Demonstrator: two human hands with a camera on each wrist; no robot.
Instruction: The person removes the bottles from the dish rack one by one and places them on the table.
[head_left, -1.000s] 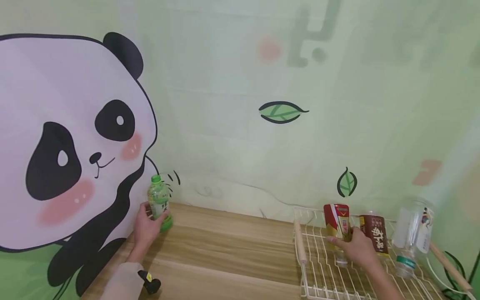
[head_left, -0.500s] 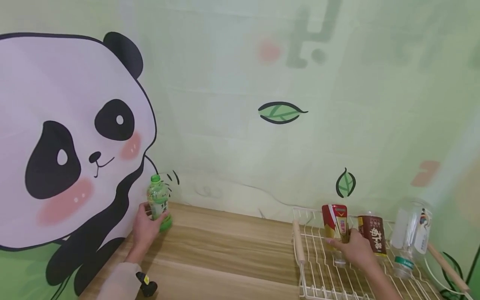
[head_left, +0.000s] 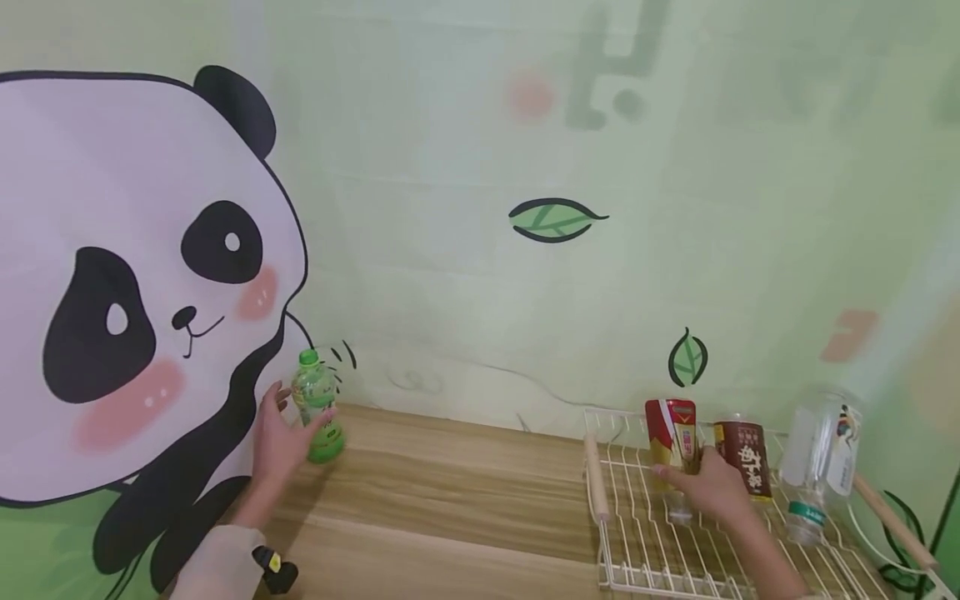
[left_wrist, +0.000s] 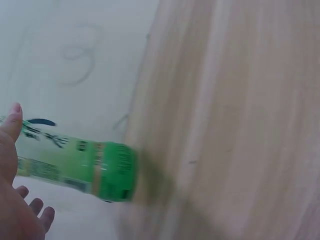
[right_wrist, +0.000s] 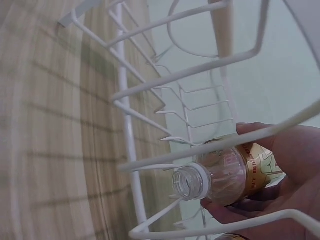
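A green bottle (head_left: 318,417) with a green cap stands upright on the wooden table, near the wall. Beside it, my left hand (head_left: 279,437) has its fingers spread, the thumb overlapping the label. In the left wrist view the fingertips hang apart from the bottle (left_wrist: 75,162). On the right, my right hand (head_left: 716,483) grips a clear bottle with a red and gold label (head_left: 671,433), turned neck down in the white wire rack (head_left: 600,546). The right wrist view has its uncapped neck (right_wrist: 192,181) among the wires, with fingers curled round the label.
Two more bottles lean neck down in the rack: one with a brown label (head_left: 744,458), one clear with a green neck band (head_left: 821,458). Wooden handles (head_left: 597,479) flank the rack. A panda-printed wall (head_left: 450,250) rises behind the table (head_left: 450,492).
My left hand has loosened from the green bottle, its fingers spreading and drawing back to the left. My right hand keeps its grip on the red and gold bottle in the rack.
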